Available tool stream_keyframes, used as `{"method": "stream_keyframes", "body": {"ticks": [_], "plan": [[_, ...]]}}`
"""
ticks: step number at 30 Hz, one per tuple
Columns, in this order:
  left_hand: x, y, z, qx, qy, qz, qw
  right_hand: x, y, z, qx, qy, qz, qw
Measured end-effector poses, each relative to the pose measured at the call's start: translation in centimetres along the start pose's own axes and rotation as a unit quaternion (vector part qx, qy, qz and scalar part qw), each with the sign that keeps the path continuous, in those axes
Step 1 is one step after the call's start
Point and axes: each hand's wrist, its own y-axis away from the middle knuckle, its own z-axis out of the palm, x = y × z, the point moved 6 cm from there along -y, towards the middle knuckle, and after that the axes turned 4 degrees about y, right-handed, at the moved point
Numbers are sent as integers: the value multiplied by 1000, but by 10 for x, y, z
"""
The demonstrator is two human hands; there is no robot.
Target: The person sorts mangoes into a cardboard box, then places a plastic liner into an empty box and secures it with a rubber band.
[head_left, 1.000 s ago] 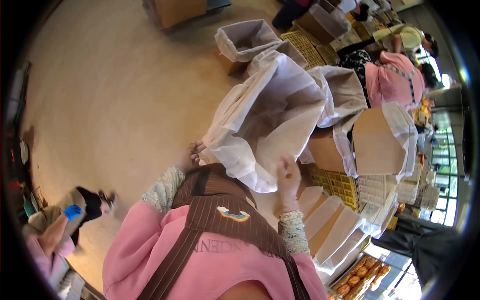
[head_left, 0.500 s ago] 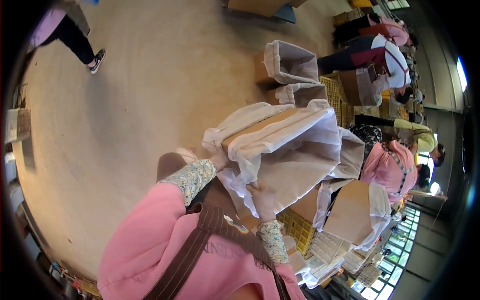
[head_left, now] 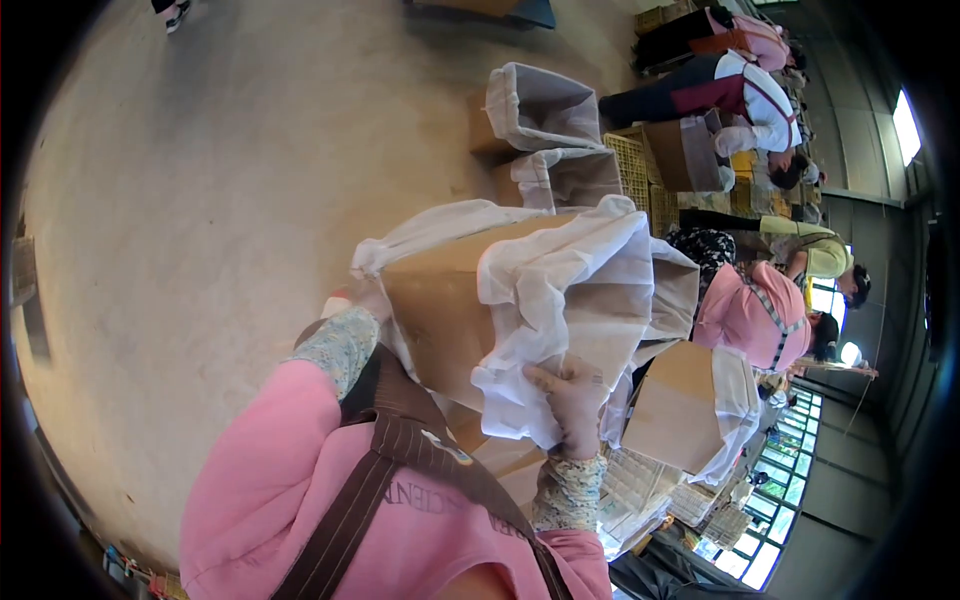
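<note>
A cardboard box [head_left: 440, 310] is tilted in front of me, with its mouth facing right in the head view. White liner cloth [head_left: 525, 350] covers the rim and hangs in folds over the near side. My right hand [head_left: 572, 400] is closed on this liner at the near rim, thumb and fingers gathering the fabric. At the box's left end, my left hand [head_left: 372, 298] grips the edge; its fingers are partly hidden. More white cloth [head_left: 430, 232] lies along the box's far side. Another lined box [head_left: 675, 290] stands just behind the mouth.
Two lined boxes [head_left: 545, 105] stand farther off, beside yellow crates [head_left: 628, 165]. Another box [head_left: 675, 405] with liner is at right, near pale crates [head_left: 640, 480]. Several co-workers, one in a pink top [head_left: 755, 315], bend over work along the right. Concrete floor [head_left: 220, 200] spreads left.
My left hand has moved left along the box, and more of its cardboard side shows. My right hand has shifted right with the liner. A walking person has nearly left the view at upper left.
</note>
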Motion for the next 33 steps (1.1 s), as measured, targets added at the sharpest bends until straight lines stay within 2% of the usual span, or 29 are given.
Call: {"method": "stream_keyframes", "body": {"ticks": [1, 2, 4, 7, 10, 12, 14, 16, 18, 21, 26, 27, 28, 30, 31, 32, 33], "plan": [[-4, 17, -12, 32, 61, 14, 998, -13, 7, -12, 12, 166, -25, 986], [-5, 29, -20, 47, 97, 25, 994, -23, 16, -20, 15, 164, -24, 986], [-7, 52, -28, 58, 151, 43, 986, -30, 34, -42, 60, 24, 52, 997], [-3, 69, -27, 55, 200, 61, 976, -43, 53, -84, 86, -89, 30, 992], [0, 75, -26, 47, 236, 76, 967, -49, 64, -128, 137, -25, 22, 990], [5, 82, -34, 49, 254, 95, 961, -87, 89, -143, 206, -51, -16, 977], [8, 88, -40, 49, 259, 108, 959, -82, 112, -196, 274, -11, -108, 956], [9, 92, -48, 52, 251, 120, 959, -84, 139, -233, 285, -90, -166, 940], [10, 94, -53, 52, 240, 131, 961, -116, 163, -250, 270, -5, -227, 936], [11, 98, -55, 54, 226, 145, 962, -152, 169, -260, 307, -11, -270, 913], [20, 104, -52, 62, 223, 163, 959, -175, 95, -287, 348, -121, -288, 884], [20, 104, -50, 67, 225, 164, 958, -163, 63, -333, 355, 36, -281, 891], [18, 105, -47, 71, 228, 164, 957, -147, 23, -379, 354, 192, -266, 876], [6, 107, -38, 83, 242, 155, 954, -164, -34, -377, 449, 381, -286, 756], [-1, 108, -34, 93, 251, 147, 952, -161, -72, -376, 429, 188, -323, 823], [-12, 110, -31, 104, 267, 136, 948, -155, -113, -372, 387, -13, -345, 855], [-22, 111, -28, 118, 287, 122, 943, -152, -155, -373, 408, 2, -332, 850]]}}
